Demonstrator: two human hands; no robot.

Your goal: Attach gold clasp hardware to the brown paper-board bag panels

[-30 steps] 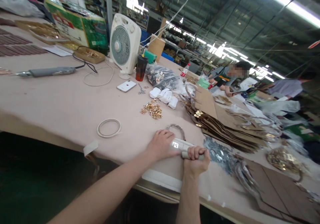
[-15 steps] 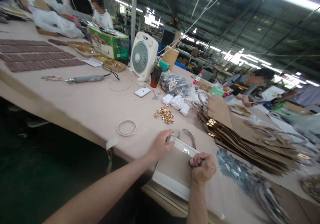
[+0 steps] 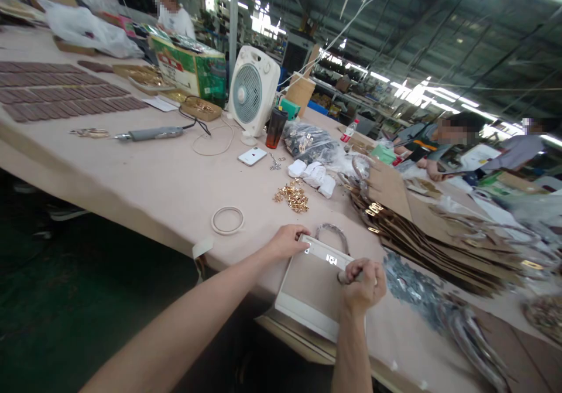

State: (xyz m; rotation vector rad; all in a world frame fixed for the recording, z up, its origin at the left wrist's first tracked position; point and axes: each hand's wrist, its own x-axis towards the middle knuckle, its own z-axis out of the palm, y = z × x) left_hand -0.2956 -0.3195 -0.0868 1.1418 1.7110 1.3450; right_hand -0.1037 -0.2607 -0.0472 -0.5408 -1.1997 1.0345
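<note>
A flat beige-and-white handbag [image 3: 307,287] with a wrapped handle loop [image 3: 332,230] lies at the table's front edge. My left hand [image 3: 287,242] grips its upper left corner, fingers curled over the rim and thumb on the face. My right hand [image 3: 365,282] is closed around a short, rounded-end tool handle [image 3: 342,277], over the bag's right side; the tool's working end is hidden. Small shiny metal plates [image 3: 331,259] sit on the pale upper band, one close to my left thumb. Just beyond the bag is a pile of gold-coloured hardware [image 3: 293,197].
A tape roll [image 3: 227,221] and a grey corded hand tool [image 3: 149,135] lie to the left. Behind are a phone [image 3: 252,156], a dark tumbler [image 3: 276,127] and a fan [image 3: 253,91]. Stacked brown bag pieces [image 3: 430,241] and grey metal plates [image 3: 413,287] occupy the right. Co-workers sit farther back.
The view has shifted slightly. My left fingers have drawn back at the corner, and a metal plate beside the thumb now shows. My right hand still holds the tool, turned a little.
</note>
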